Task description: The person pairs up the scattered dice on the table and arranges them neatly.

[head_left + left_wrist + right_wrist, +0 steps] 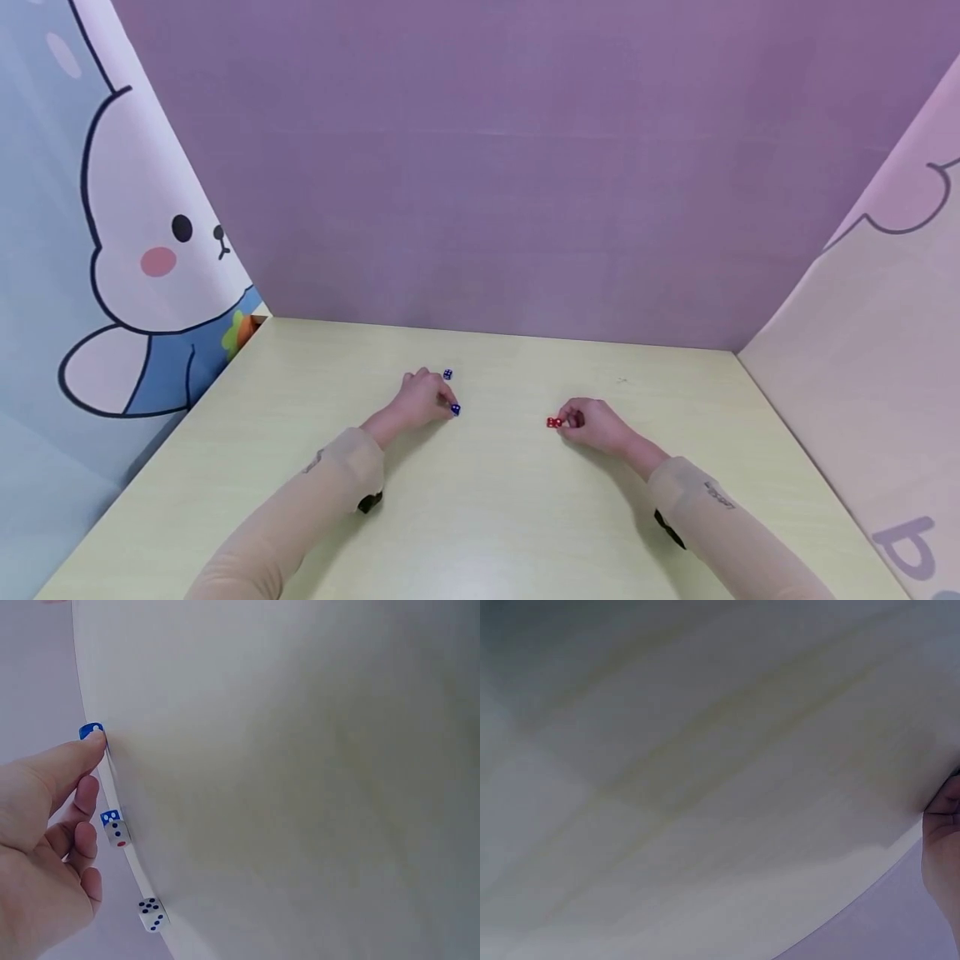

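My left hand pinches a blue die between thumb and fingertips, close over the table. In the left wrist view the thumb lies against that blue die. Just beyond this hand sits a second blue die with white pips. On the right, two red dice lie side by side, and my right hand pinches the nearer one with curled thumb and index finger. Only the edge of the right hand enters the right wrist view; its dice are hidden there.
Two white dice show faintly farther back on the right of the pale table. The left wrist view shows one white die apart and another white die overlapping a blue one. A purple backdrop stands behind the table.
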The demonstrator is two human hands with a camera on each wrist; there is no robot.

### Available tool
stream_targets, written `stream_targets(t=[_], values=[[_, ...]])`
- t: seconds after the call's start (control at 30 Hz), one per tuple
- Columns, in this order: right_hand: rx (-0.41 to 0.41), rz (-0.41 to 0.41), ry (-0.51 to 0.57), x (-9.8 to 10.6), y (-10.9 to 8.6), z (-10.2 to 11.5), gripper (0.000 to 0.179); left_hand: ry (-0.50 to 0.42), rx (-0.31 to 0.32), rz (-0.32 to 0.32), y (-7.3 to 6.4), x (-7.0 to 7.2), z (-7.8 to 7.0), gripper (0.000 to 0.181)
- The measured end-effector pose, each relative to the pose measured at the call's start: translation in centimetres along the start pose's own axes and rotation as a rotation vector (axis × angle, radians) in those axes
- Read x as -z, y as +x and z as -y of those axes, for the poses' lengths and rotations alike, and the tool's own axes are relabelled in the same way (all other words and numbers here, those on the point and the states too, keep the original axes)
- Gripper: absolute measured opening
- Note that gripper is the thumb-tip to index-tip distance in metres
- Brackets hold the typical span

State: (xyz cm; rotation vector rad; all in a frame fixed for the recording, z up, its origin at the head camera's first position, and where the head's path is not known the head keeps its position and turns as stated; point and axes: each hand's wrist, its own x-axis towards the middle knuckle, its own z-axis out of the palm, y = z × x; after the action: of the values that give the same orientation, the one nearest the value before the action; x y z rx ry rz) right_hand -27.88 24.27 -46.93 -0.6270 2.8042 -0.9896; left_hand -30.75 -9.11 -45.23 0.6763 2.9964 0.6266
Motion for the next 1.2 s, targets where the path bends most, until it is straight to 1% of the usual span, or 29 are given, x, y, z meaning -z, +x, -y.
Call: stream_targets(t=[0.1,0.23,0.37,0.6,0.7,0.8,0.9,0.97,1.07,1.2], values=[[-0.018,-0.002,0.004,0.0,0.0,-0.2,0.012,-0.017,-0.006,0.002,-0.4,0.0,-0.4,0.011],[-0.016,-0.007,0.014,0.1,-0.1,-0.3,0.013,-0.027,-0.009,0.005,-0.7,-0.1,-1.0,0.011],[-0.017,-0.016,0.027,0.3,-0.4,-0.4,0.014,-0.017,-0.011,0.01,-0.9,-0.3,-1.6,0.011],[-0.007,-0.033,0.01,0.6,-1.0,-0.7,0.017,-0.035,0.009,0.008,-1.0,-0.9,-2.3,0.011],[-0.032,-0.04,0.009,0.6,-1.3,-0.7,0.016,-0.033,0.0,-0.003,-1.2,-1.2,-2.6,0.011],[-0.055,-0.04,0.021,0.7,-1.7,-0.4,0.016,-0.038,-0.014,-0.01,-1.5,-1.3,-3.1,0.011],[-0.061,-0.024,0.03,0.6,-2.3,0.0,0.015,-0.061,-0.026,-0.003,-1.8,-1.2,-3.8,0.011],[-0.051,-0.012,0.029,0.5,-2.7,0.2,0.015,-0.079,-0.042,0.0,-2.0,-1.4,-4.2,0.011],[-0.052,0.001,0.038,0.4,-3.0,0.4,0.015,-0.11,-0.059,0.006,-2.0,-1.8,-4.8,0.01],[-0.057,0.009,0.066,0.4,-3.1,0.6,0.016,-0.15,-0.064,0.016,-1.9,-2.4,-5.6,0.009]])
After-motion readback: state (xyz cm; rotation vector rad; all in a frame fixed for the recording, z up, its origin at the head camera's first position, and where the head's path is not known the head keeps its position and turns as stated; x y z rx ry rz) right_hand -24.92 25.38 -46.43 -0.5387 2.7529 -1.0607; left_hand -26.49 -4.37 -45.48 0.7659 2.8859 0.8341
